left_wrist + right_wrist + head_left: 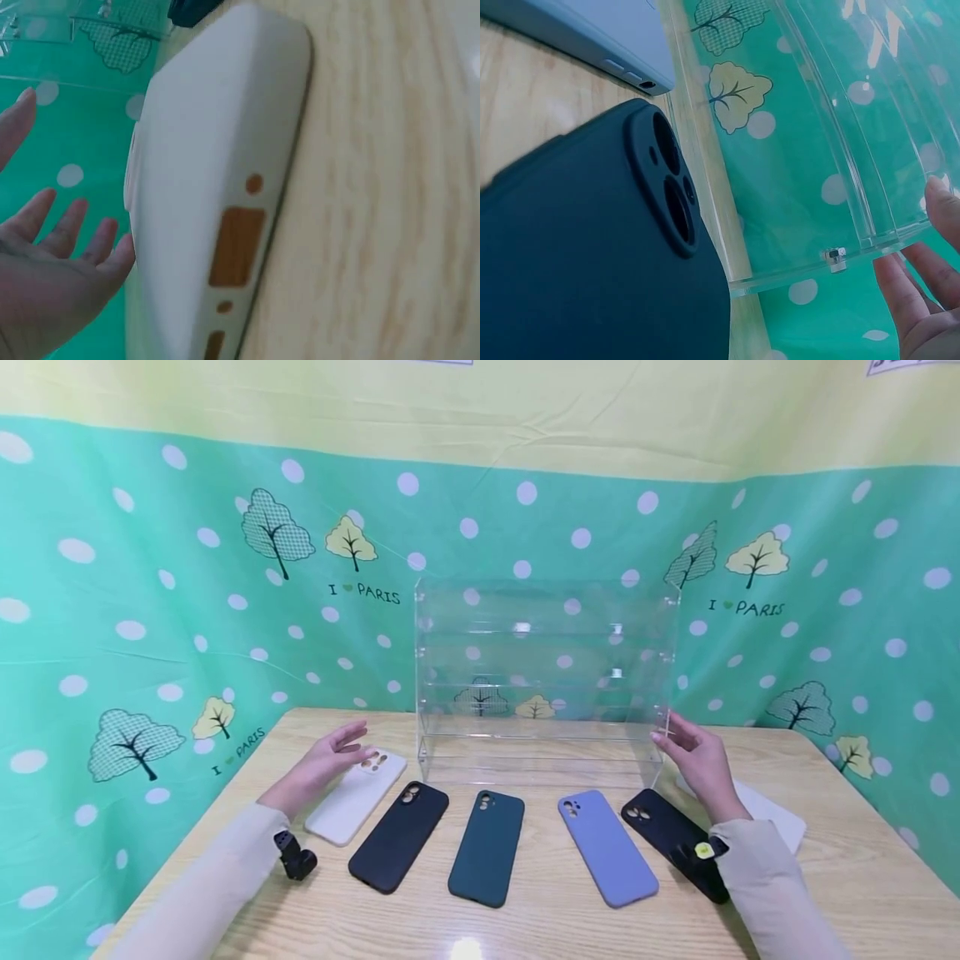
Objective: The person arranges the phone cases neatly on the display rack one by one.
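A clear acrylic display rack (540, 752) with several shelves stands upright at the back of the table. My right hand (702, 764) is at its right side panel, and the panel's edge lies between thumb and fingers in the right wrist view. My left hand (318, 768) hovers with fingers spread loosely by the upper end of a white phone case (352, 806), holding nothing. Beneath my right wrist lies a black phone case (663, 831), its camera cutouts towards the rack. Another white case (776, 818) is partly hidden behind the right forearm.
Between the hands, in front of the rack, lie a black phone case (397, 839), a dark green case (487, 852) and a lavender case (607, 847). A green and yellow patterned curtain (487, 527) hangs behind the wooden table (555, 927).
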Demonstrator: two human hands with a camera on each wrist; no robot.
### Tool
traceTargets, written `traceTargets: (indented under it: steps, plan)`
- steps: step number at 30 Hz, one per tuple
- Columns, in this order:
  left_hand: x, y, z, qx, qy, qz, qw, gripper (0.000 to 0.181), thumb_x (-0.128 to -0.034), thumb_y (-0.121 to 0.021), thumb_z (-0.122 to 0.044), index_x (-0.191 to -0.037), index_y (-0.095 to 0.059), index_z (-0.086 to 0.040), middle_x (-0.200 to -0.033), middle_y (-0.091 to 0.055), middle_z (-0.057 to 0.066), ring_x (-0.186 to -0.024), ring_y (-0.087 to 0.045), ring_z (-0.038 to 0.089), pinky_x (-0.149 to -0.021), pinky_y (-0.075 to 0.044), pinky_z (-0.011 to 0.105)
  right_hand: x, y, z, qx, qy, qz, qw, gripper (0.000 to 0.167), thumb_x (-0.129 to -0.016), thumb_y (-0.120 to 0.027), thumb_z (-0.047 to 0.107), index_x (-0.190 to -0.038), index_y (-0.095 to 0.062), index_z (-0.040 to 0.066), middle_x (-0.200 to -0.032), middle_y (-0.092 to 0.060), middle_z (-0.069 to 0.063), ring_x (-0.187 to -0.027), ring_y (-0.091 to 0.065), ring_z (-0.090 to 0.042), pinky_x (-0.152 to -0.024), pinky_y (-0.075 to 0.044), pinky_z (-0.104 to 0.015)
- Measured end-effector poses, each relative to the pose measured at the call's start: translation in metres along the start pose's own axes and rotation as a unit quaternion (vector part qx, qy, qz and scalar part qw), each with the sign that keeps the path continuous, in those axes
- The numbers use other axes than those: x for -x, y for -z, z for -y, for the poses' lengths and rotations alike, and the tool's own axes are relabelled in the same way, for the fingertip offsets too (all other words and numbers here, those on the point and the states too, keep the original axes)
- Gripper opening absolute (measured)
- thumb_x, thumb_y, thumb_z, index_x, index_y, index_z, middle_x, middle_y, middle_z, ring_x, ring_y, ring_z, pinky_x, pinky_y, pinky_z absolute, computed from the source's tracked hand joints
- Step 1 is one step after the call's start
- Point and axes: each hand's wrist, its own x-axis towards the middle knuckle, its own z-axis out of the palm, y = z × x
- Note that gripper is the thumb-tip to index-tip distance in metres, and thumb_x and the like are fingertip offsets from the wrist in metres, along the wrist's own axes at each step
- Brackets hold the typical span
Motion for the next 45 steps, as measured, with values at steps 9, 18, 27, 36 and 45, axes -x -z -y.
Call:
traceTargets:
  steps: [9, 18, 27, 36, 45]
  plan:
    - [0.001, -0.002, 0.009, -0.020, 0.016, 0.024, 0.9994, 0.081, -0.0850, -0.068, -0.010, -0.149, -0.018, -0.003, -0.154, -0.017, 0.021, -0.139, -0.020, 0.042, -0.114, -0.018, 0.051, 0.001, 0.000, 0.001, 0.003, -0.001, -0.005, 1.0000, 0.057, -0.092, -0.062, 0.032, -0.140, -0.042, 0.008, -0.130, -0.055, -0.021, -0.111, -0.058, -0.026, -0.076, -0.044, -0.003]
    - [-0.001, -0.005, 0.011, -0.103, 0.011, 0.022, 0.9944, 0.090, -0.0786, -0.074, -0.019, -0.148, -0.020, -0.003, -0.152, -0.020, 0.023, -0.138, -0.020, 0.042, -0.114, -0.016, 0.053, 0.000, 0.004, 0.000, -0.002, -0.005, 0.016, 0.9999, 0.061, -0.091, -0.062, 0.035, -0.141, -0.042, 0.007, -0.128, -0.056, -0.021, -0.092, -0.056, 0.007, -0.074, -0.047, -0.006]
    - [0.001, -0.009, 0.014, -0.145, 0.010, 0.028, 0.9890, 0.095, -0.0741, -0.078, -0.021, -0.149, -0.021, -0.006, -0.152, -0.021, 0.023, -0.134, -0.027, 0.041, -0.107, -0.031, 0.047, 0.004, 0.008, 0.002, 0.039, -0.023, 0.041, 0.9981, 0.056, -0.091, -0.061, 0.038, -0.131, -0.053, 0.000, -0.121, -0.060, -0.024, -0.104, -0.061, -0.028, -0.076, -0.055, -0.022]
    - [0.001, -0.012, 0.014, -0.147, 0.026, 0.025, 0.9885, 0.096, -0.0740, -0.079, -0.021, -0.150, -0.021, -0.014, -0.150, -0.022, 0.027, -0.098, -0.051, 0.029, -0.067, -0.051, 0.034, 0.004, 0.012, 0.005, 0.058, -0.039, 0.055, 0.9961, 0.055, -0.091, -0.060, 0.043, -0.124, -0.059, -0.001, -0.120, -0.061, -0.021, -0.092, -0.064, -0.010, -0.079, -0.056, -0.032]
    - [0.004, -0.015, 0.013, -0.152, 0.036, 0.018, 0.9875, 0.096, -0.0729, -0.079, -0.022, -0.150, -0.022, -0.018, -0.149, -0.025, 0.027, -0.084, -0.055, 0.026, -0.061, -0.054, 0.038, 0.003, 0.010, 0.006, 0.039, -0.073, 0.073, 0.9939, 0.059, -0.092, -0.056, 0.044, -0.124, -0.056, -0.006, -0.126, -0.055, -0.027, -0.105, -0.061, -0.035, -0.089, -0.052, -0.043]
